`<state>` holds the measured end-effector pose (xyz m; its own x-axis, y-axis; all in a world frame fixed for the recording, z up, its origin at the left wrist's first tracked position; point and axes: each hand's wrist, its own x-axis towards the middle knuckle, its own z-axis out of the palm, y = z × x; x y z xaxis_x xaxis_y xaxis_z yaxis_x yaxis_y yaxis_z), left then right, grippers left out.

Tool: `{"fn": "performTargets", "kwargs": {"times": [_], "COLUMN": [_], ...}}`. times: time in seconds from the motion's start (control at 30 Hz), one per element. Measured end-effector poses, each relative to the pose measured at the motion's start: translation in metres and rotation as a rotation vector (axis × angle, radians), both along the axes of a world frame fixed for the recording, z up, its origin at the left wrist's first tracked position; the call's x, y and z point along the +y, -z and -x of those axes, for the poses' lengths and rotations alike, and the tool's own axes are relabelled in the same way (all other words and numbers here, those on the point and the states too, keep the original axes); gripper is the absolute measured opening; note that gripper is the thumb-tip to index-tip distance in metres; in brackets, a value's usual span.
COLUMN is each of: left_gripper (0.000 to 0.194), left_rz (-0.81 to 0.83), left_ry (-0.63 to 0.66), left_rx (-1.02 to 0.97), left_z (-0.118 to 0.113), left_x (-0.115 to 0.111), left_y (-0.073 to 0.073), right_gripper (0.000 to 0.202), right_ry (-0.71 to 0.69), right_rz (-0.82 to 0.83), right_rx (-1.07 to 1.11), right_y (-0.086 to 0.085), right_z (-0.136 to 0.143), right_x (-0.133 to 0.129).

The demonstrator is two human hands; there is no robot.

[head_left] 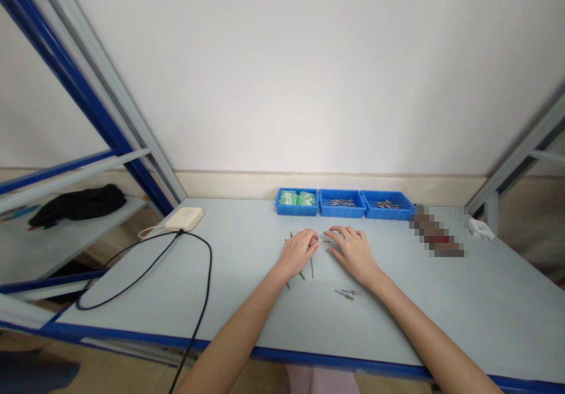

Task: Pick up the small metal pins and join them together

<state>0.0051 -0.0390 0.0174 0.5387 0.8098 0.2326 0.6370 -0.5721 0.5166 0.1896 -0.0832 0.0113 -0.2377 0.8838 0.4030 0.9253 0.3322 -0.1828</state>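
Near the middle of the table, my left hand (298,251) is closed, thumb and fingertips pinched together. A blind rivet (326,241) appears to stick out from that pinch towards my right hand; its other end is hidden. Just to the right, my right hand (353,254) hovers low with fingers spread and thumb apart, holding nothing visible. Several loose rivets lie around and partly beneath my left hand, among them a thin-stemmed rivet (312,268). Two more rivets (348,294) rest side by side below my right hand.
Three blue bins stand along the wall: the left bin (296,210) holds green-and-white packets, the middle bin (342,212) and right bin (389,213) metal pieces. A black cable (209,276) loops across the left side near a white box (184,219). A white object (481,229) sits far right.
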Motion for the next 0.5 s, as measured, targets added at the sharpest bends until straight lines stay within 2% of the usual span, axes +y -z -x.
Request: {"fn": "performTargets", "kwargs": {"times": [0.1,0.2,0.37,0.5], "left_gripper": [0.016,0.012,0.011,0.013], "left_rz": [-0.006,-0.015,-0.032,-0.064], "left_ry": [-0.008,-0.023,0.014,0.069], "left_rx": [0.015,0.003,0.023,0.044], "left_z": [0.0,0.0,0.001,0.0], "left_x": [0.001,0.002,0.002,0.0], "left_y": [0.0,-0.001,-0.001,-0.003], "right_gripper": [0.016,0.017,0.017,0.022], "right_ry": [0.036,0.093,0.075,0.093], "right_rz": [0.098,0.162,0.132,0.139], "right_rx": [0.124,0.24,0.264,0.373], "right_y": [0.009,0.018,0.022,0.02], "right_z": [-0.003,-0.006,-0.007,-0.004], "right_x": [0.011,0.021,0.019,0.013]}}
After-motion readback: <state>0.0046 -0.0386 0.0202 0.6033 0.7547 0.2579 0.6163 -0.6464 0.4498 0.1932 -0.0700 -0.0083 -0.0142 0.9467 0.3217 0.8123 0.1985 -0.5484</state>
